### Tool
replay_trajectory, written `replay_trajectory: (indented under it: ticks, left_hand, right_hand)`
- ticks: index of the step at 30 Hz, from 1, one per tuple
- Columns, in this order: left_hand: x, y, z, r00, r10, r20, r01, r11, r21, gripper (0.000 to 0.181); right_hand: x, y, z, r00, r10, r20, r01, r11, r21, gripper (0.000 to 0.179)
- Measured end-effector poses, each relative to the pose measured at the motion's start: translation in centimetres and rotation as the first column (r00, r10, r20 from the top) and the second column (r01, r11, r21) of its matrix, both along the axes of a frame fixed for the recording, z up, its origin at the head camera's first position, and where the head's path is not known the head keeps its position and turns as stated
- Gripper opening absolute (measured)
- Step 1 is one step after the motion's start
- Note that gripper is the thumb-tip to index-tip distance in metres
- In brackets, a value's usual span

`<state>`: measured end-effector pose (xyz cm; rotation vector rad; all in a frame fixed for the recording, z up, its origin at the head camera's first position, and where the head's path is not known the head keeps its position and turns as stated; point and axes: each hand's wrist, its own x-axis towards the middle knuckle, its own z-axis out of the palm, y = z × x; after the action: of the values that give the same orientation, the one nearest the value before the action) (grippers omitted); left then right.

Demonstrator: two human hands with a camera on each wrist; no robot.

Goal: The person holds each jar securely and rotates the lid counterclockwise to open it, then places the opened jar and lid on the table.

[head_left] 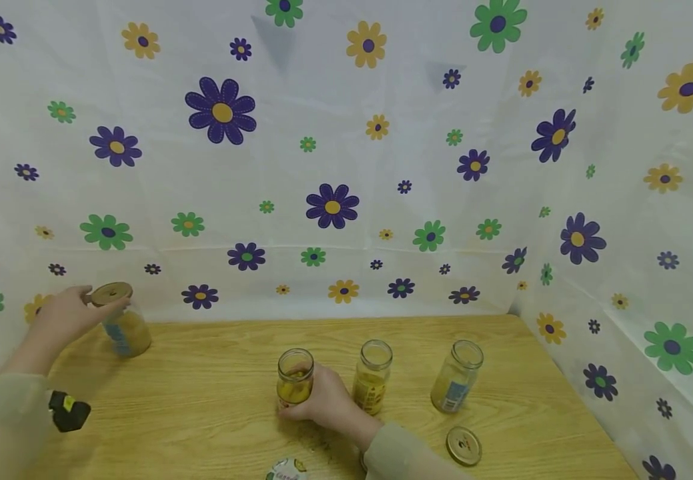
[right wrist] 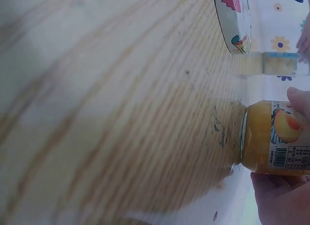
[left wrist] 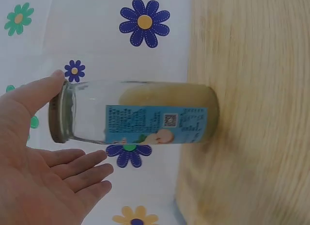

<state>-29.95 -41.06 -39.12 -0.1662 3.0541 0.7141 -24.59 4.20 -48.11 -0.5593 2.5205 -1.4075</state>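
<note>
At the back left of the table, a glass jar with a blue label [head_left: 127, 333] stands with a gold lid [head_left: 112, 293] on it. My left hand [head_left: 61, 320] is at this lid. In the left wrist view the thumb [left wrist: 46, 91] touches the lid's edge while the other fingers extend, spread apart from the glass. Near the front middle, my right hand [head_left: 331, 400] grips a lidless glass jar of peaches [head_left: 294, 383]. Its label [right wrist: 290, 130] shows a peach and a barcode in the right wrist view, with thumb and fingers on opposite sides.
Two more lidless jars, one in the middle [head_left: 373, 383] and one with a blue label [head_left: 457, 380], stand to the right. A loose gold lid [head_left: 463, 446] lies in front of them. A white printed container [head_left: 286, 470] sits at the front edge of view. Flowered cloth [head_left: 298, 280] borders the wooden table.
</note>
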Motion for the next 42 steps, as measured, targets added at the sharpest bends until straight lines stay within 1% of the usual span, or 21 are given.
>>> replay_trajectory:
  ticks: [3, 6, 8, 11, 14, 17, 18, 19, 20, 24, 27, 30, 37, 40, 42]
  left_hand:
    - [0.0, -0.3, -1.0, 1.000, 0.008, 0.008, -0.008, 0.998, 0.055, 0.106]
    - [-0.2, -0.6, -2.0, 1.000, 0.000, 0.011, -0.001, 0.996, 0.089, 0.101]
    - [-0.3, -0.7, -2.6, 1.000, 0.002, 0.030, -0.006, 0.993, 0.117, 0.103]
    - [-0.4, -0.8, -3.4, 0.998, 0.003, 0.069, -0.016, 0.983, 0.181, 0.107]
    - [-0.5, -0.5, -3.9, 0.992, 0.033, 0.121, -0.064, 0.961, 0.268, 0.113]
    - [-0.7, -0.2, -4.4, 0.986, 0.056, 0.159, -0.110, 0.927, 0.358, 0.116]
    - [-0.8, 0.0, -4.5, 0.984, 0.054, 0.169, -0.115, 0.917, 0.381, 0.116]
    - [-0.8, 0.1, -4.7, 0.982, 0.057, 0.180, -0.124, 0.913, 0.388, 0.117]
    - [-0.8, 0.1, -4.9, 0.981, 0.047, 0.187, -0.120, 0.910, 0.397, 0.117]
    - [-0.9, 0.4, -5.4, 0.979, 0.048, 0.197, -0.118, 0.923, 0.365, 0.116]
    - [-0.9, 0.5, -5.6, 0.982, 0.056, 0.181, -0.117, 0.931, 0.346, 0.116]
    - [-1.0, 0.8, -5.6, 0.983, 0.057, 0.176, -0.116, 0.931, 0.347, 0.116]
    - [-1.1, 1.3, -5.6, 0.977, 0.100, 0.188, -0.163, 0.918, 0.362, 0.113]
    - [-1.0, 1.4, -5.7, 0.977, 0.118, 0.180, -0.175, 0.922, 0.346, 0.112]
    - [-1.0, 1.5, -5.9, 0.975, 0.143, 0.173, -0.194, 0.924, 0.329, 0.111]
  right_hand:
    - [0.0, 0.0, 0.1, 1.000, 0.002, -0.006, -0.002, 1.000, -0.001, 0.061]
    - [0.0, -0.1, 0.2, 1.000, 0.003, -0.013, -0.003, 1.000, 0.003, 0.061]
    - [0.0, -0.1, 0.2, 1.000, 0.001, -0.018, -0.001, 1.000, 0.008, 0.061]
    - [0.0, -0.2, 0.2, 1.000, -0.004, -0.019, 0.005, 1.000, 0.015, 0.061]
    - [0.0, -0.2, 0.2, 1.000, -0.008, -0.019, 0.008, 1.000, 0.022, 0.061]
    - [0.0, -0.1, 0.2, 1.000, -0.006, -0.017, 0.006, 1.000, 0.020, 0.061]
    - [0.0, -0.1, 0.1, 1.000, -0.005, -0.018, 0.005, 1.000, 0.019, 0.061]
    - [0.0, -0.1, 0.2, 1.000, -0.004, -0.017, 0.004, 1.000, 0.017, 0.061]
    - [0.0, -0.1, 0.2, 1.000, -0.002, -0.018, 0.002, 1.000, 0.015, 0.061]
    - [0.1, -0.1, 0.4, 1.000, 0.005, -0.019, -0.005, 1.000, 0.012, 0.061]
    - [0.1, -0.1, 0.5, 1.000, 0.002, -0.015, -0.002, 1.000, 0.010, 0.060]
    - [0.0, 0.0, 0.5, 1.000, -0.005, -0.015, 0.005, 1.000, 0.012, 0.059]
    - [-0.2, 0.2, 0.2, 1.000, 0.005, -0.021, -0.005, 1.000, 0.010, 0.059]
    - [-0.2, 0.1, 0.1, 1.000, 0.005, -0.023, -0.005, 1.000, 0.008, 0.060]
    - [-0.2, 0.1, 0.0, 1.000, 0.006, -0.022, -0.005, 1.000, 0.009, 0.060]
